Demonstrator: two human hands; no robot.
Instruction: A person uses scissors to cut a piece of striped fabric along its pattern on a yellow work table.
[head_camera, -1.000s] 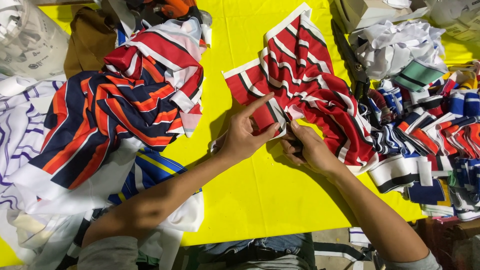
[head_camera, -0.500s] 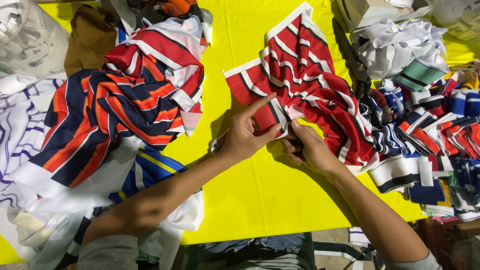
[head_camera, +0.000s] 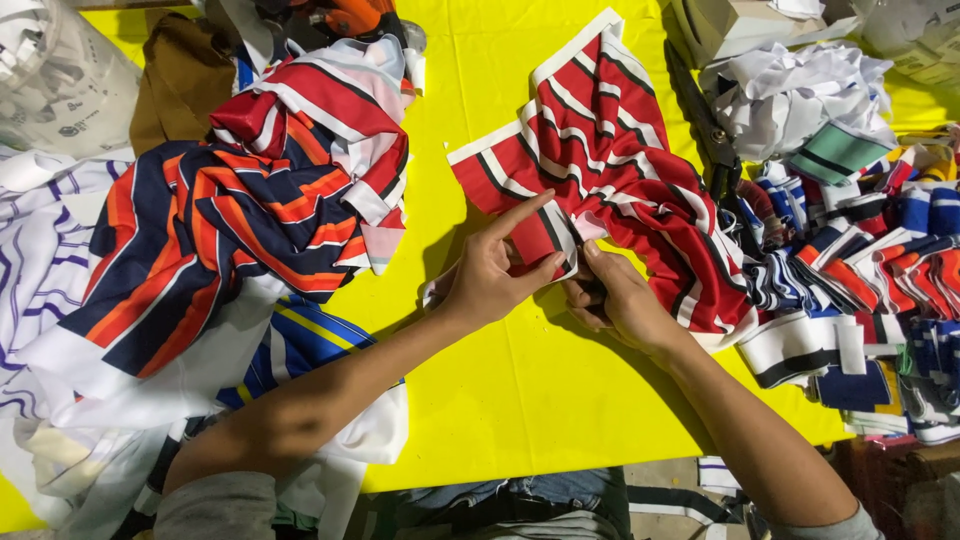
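Two hands pinching one red striped fabric piece (head_camera: 610, 170), lying mid-table on yellow tablecloth (head_camera: 520, 390). Left hand (head_camera: 490, 275) gripping lower edge w/ thumb + curled fingers, index finger extended along fold. Right hand (head_camera: 620, 300) closing on same edge just beside, poss. w/ small tool, too hidden to tell. Sitting left: navy-orange striped pile (head_camera: 220, 230). Lying right: black scissors (head_camera: 705, 130), folded striped collars (head_camera: 860, 290).

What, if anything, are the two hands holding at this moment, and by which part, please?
Both hold the red striped fabric piece at its near folded edge: the left hand pinches it between thumb and fingers, the right hand has its grip just beside.
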